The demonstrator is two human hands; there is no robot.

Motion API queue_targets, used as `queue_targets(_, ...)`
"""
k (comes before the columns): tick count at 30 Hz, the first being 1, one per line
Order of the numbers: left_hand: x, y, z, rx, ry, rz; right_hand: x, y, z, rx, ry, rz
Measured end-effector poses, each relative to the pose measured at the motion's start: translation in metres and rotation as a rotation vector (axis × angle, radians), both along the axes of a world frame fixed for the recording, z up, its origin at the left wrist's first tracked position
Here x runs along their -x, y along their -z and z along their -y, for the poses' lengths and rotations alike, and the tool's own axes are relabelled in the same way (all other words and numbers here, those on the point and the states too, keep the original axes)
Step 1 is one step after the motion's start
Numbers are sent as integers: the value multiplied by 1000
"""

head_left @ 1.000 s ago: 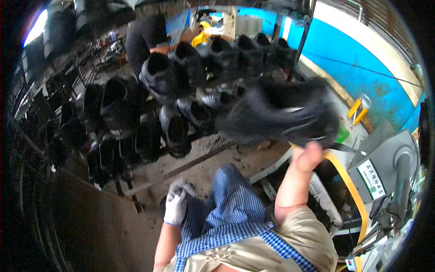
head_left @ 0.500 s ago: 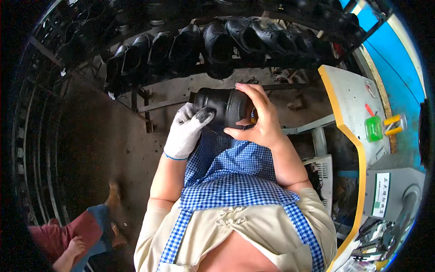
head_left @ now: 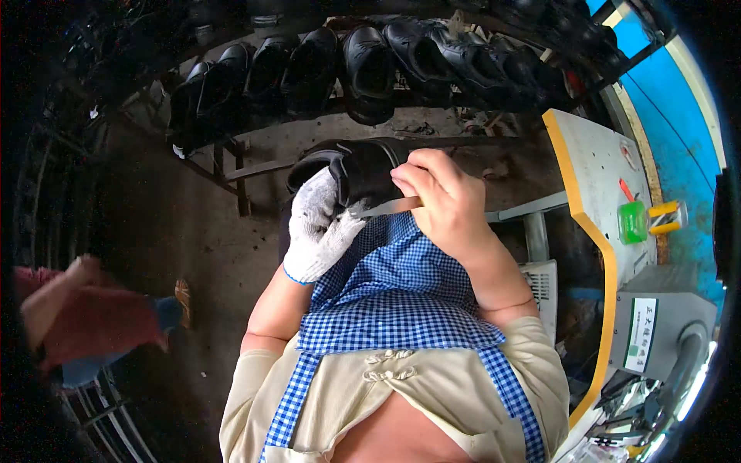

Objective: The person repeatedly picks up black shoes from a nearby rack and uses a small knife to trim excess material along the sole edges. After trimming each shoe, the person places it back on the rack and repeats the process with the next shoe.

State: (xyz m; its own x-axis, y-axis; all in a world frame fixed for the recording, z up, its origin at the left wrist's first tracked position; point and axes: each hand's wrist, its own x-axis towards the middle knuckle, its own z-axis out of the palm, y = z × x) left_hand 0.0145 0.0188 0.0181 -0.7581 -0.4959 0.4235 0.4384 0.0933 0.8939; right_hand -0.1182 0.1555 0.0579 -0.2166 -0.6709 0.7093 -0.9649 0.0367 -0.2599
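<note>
My left hand (head_left: pixel 315 231), in a white knit glove, grips a black shoe (head_left: pixel 369 174) from its near left side, thumb towards the middle. The shoe is held tilted above my lap, its dark opening showing at the left. My right hand (head_left: pixel 449 207), bare, is closed around a flat, narrow metal blade (head_left: pixel 390 206). That blade points left, and its tip lies by the gloved thumb at the shoe's near edge. Whether it touches the shoe I cannot tell. My right fingertips are close to the shoe's right end.
Black shoes (head_left: pixel 367 69) line a rack ahead. At the right stands a yellow-edged white table (head_left: pixel 593 166) with a green container (head_left: pixel 632 222), a yellow-banded jar (head_left: pixel 667 217) and a grey machine (head_left: pixel 668 324). A co-worker in a red top (head_left: pixel 108 328) is at the lower left.
The shoe has turned, so its opening now shows at the left. My right hand has shifted right from around the shoe's end, and the blade has come into view. The co-worker has moved.
</note>
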Motion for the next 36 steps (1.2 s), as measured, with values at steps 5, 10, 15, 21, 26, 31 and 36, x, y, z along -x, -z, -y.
queue_targets(5, 1, 3, 3, 22, -56, 103, 12, 21, 14, -13, -87, 106)
queue_targets(10, -6, -1, 4, -160, -54, 219, 17, 29, 6, 142, -328, 692)
queue_targets(15, -7, -5, 3, -53, -38, 129, 11, 3, 8, 12, -143, 190)
queue_targets(21, -7, 24, 13, 388, -215, 40, 8, -15, 6, -117, -76, -185)
queue_targets(26, -12, 28, 11, 508, -298, 94, 6, -5, 13, -223, -10, -243)
queue_targets(31, -14, 26, 8, 305, -239, 40, 12, -3, 22, -30, -157, -89)
queue_targets(36, -18, 3, 3, 47, -23, 78, 13, -1, 20, 57, -199, 152)
